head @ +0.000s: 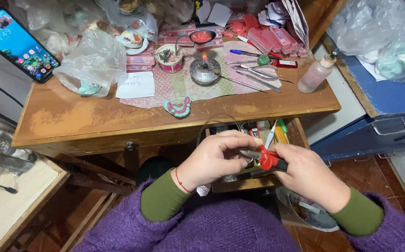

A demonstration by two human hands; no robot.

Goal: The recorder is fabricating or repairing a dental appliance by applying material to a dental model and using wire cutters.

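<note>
**Q:** What do your hands hold, and what stays hidden?

**A:** My right hand is closed around red-handled pliers; my left hand curls shut at their metal tips, over the open drawer. Whatever is pinched there is covered by my fingers. A thin wire loops above them; its ends are hard to trace.

**Q:** And beyond?

**A:** On the worn wooden surface: a pink-and-green denture model, a lit metal burner, steel instruments, crumpled plastic bags. A phone is cut off at the edge.

Both forearms reach forward and meet over the lap. The left hand is curled, fingertips pinched. The right hand is clenched, knuckles up.
</note>
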